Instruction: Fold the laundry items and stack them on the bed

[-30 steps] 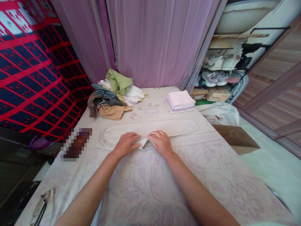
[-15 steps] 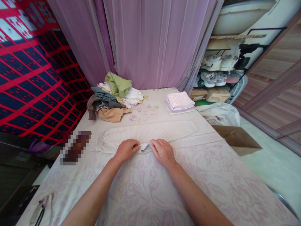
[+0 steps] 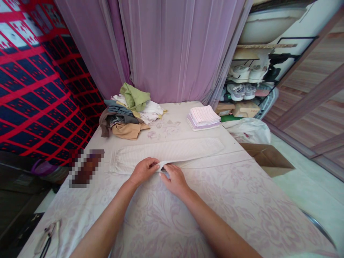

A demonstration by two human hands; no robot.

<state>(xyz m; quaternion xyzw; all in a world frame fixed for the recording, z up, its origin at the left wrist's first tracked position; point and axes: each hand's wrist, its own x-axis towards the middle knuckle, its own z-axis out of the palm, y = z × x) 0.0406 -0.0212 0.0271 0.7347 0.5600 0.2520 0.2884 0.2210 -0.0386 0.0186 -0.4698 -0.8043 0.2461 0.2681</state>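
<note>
so the pale striped garment (image 3: 172, 150) is lying long and flat across the flower-patterned cover (image 3: 150, 215), gathered cuff over at the left end, and both hands are at its near edge around the middle. left hand (image 3: 143, 170) has that edge pinched between thumb and fingers, with a little flap of cloth lifted there. right hand (image 3: 176, 181) is just beside it, fingertips at the lifted flap and thumb sitting apart from them. can't tell if those fingers actually have hold of any fabric tbh.

past the garment on the left there's a messy clothes pile (image 3: 129, 113), green piece on top, tan one at the front. to the right of that, well apart, is a neat folded stack (image 3: 204, 116) with pink stripes on top. purple curtain (image 3: 172, 50) hangs behind it all.
</note>
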